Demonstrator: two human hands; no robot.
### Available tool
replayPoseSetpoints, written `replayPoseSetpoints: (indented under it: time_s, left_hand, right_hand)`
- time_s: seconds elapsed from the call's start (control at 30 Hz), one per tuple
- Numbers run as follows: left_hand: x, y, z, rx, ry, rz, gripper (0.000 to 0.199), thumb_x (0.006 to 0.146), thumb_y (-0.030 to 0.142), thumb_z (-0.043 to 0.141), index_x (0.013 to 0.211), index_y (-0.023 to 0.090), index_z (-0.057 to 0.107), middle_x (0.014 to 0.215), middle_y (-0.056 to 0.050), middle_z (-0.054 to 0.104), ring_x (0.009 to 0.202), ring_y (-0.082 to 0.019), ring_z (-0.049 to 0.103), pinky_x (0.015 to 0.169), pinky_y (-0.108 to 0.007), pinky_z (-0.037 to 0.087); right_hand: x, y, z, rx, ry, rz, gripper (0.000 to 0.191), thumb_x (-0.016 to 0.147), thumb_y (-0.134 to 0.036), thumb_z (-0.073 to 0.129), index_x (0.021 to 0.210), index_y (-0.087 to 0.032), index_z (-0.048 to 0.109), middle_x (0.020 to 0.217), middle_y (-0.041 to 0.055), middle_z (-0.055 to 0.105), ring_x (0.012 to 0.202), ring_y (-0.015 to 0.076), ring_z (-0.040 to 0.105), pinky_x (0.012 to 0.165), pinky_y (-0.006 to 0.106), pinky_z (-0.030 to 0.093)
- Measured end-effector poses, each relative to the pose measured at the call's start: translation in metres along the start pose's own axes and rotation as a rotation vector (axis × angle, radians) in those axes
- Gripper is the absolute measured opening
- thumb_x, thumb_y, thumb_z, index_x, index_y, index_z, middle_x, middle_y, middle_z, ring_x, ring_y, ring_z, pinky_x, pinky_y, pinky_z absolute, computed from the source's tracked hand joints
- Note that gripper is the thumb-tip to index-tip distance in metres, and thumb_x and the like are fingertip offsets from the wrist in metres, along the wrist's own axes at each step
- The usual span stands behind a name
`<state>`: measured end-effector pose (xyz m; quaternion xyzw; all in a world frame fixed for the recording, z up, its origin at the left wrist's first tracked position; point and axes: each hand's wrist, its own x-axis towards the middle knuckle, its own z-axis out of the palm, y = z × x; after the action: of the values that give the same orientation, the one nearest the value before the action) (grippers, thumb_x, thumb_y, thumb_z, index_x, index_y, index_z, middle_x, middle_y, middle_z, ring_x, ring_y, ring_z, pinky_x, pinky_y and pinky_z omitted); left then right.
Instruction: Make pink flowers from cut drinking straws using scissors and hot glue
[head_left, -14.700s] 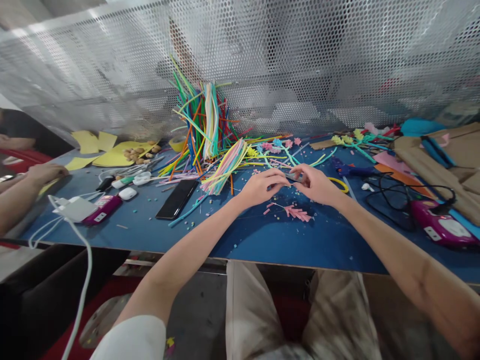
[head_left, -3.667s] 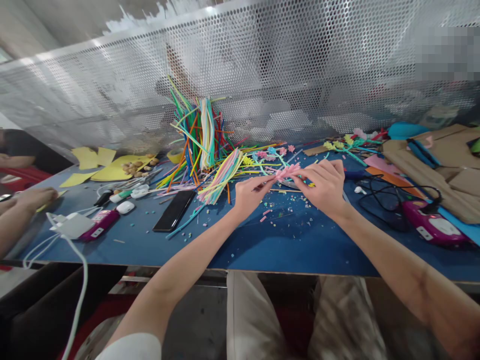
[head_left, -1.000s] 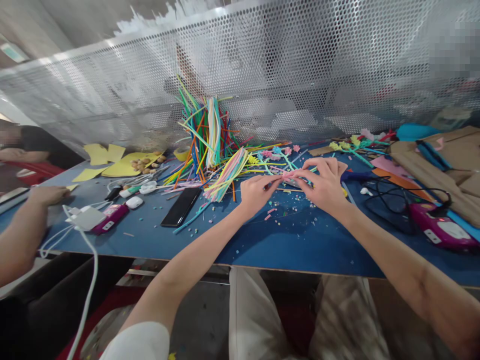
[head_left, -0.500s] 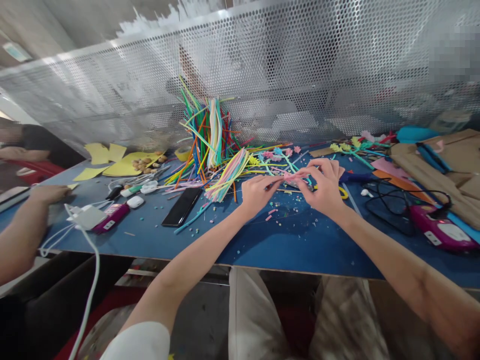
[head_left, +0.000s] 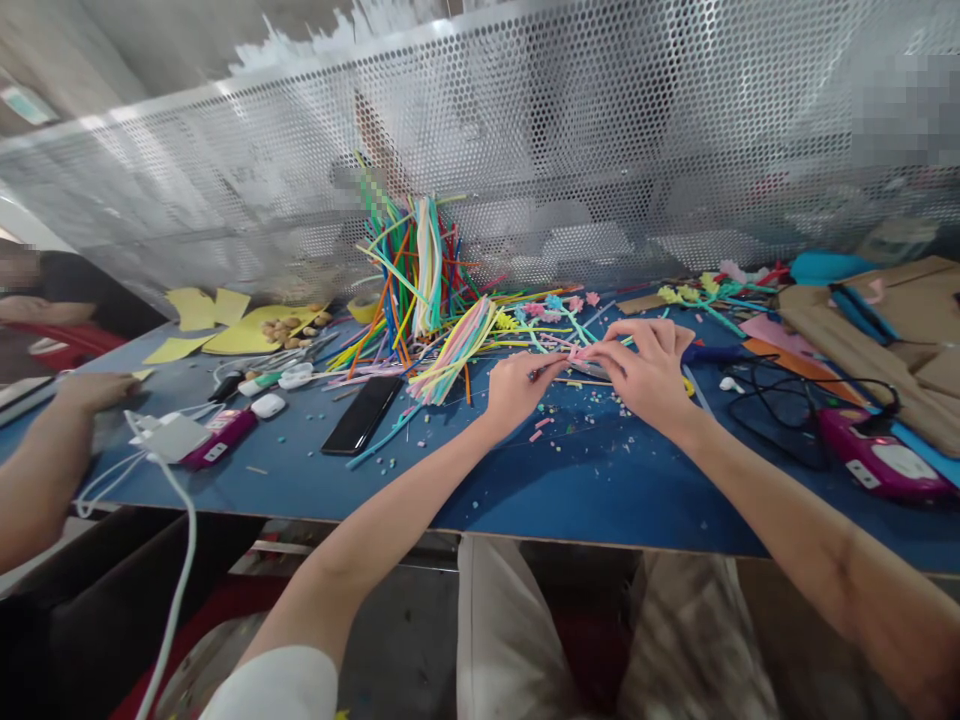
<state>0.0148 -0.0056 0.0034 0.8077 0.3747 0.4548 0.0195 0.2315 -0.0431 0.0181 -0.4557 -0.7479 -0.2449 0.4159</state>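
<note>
Between my two hands, just above the blue table (head_left: 525,500), is a small pink pipe cleaner piece (head_left: 578,353). My left hand (head_left: 519,387) pinches its left end between thumb and fingers. From the other side my right hand (head_left: 646,370) grips it with thumb and forefinger, the other fingers curled above. Part of the pink piece is hidden by the fingertips. Behind my hands lie pipe cleaner sprigs with pink, blue and yellow tufts (head_left: 555,308). A loose bundle of pastel pipe cleaners (head_left: 457,350) rests left of my left hand. Small coloured clippings (head_left: 541,428) are scattered below my hands.
A standing bunch of coloured pipe cleaners (head_left: 427,265) leans near the perforated metal screen (head_left: 600,150). To the left are a black phone (head_left: 362,415), a purple power strip (head_left: 219,438) and a co-worker's arm (head_left: 45,450). Black cables and another purple power strip (head_left: 885,455) lie right.
Both hands stay at the pink pipe cleaner piece. My right hand's fingers have shifted slightly, and less of the pink piece shows between the hands.
</note>
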Motion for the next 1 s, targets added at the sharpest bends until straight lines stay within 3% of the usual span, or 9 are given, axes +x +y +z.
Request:
replayPoseSetpoints:
  time_s: [0.17,0.47,0.83,1.0]
  left_hand:
    - [0.0,-0.001,0.003,-0.064,-0.019,-0.085,0.022,0.091,0.043,0.068,0.097,0.026,0.08,0.072,0.0,0.074,0.059,-0.011,0.06,0.057,-0.023,0.043]
    - [0.0,0.006,-0.002,-0.1,0.069,-0.116,0.024,0.091,0.045,0.067,0.094,0.024,0.08,0.076,0.0,0.076,0.058,-0.009,0.061,0.057,-0.022,0.047]
    - [0.0,0.005,-0.003,-0.04,0.105,-0.048,0.021,0.093,0.042,0.066,0.095,0.026,0.08,0.081,0.001,0.077,0.061,-0.01,0.064,0.06,-0.023,0.049]
    - [0.002,0.0,-0.007,0.053,0.09,0.114,0.018,0.094,0.038,0.066,0.098,0.027,0.079,0.085,0.0,0.078,0.072,-0.012,0.069,0.069,-0.024,0.051]
  right_hand:
    - [-0.001,-0.002,-0.001,-0.001,-0.034,-0.004,0.014,0.097,-0.035,0.061,0.099,-0.034,0.076,0.113,0.0036,0.068,0.108,0.0247,0.047,0.094,0.045,0.027]
    - [-0.002,-0.012,0.003,0.052,0.038,0.133,0.014,0.094,-0.034,0.063,0.097,-0.031,0.076,0.114,0.0066,0.066,0.114,0.0295,0.045,0.095,0.049,0.032]
    - [-0.003,-0.011,0.003,0.05,0.076,0.117,0.011,0.092,-0.036,0.066,0.092,-0.033,0.077,0.107,0.0064,0.062,0.109,0.0286,0.044,0.091,0.049,0.031]
    - [0.002,-0.009,-0.002,0.068,0.095,0.169,0.017,0.092,-0.036,0.063,0.102,-0.03,0.076,0.113,0.0087,0.059,0.107,0.0289,0.045,0.091,0.049,0.035]
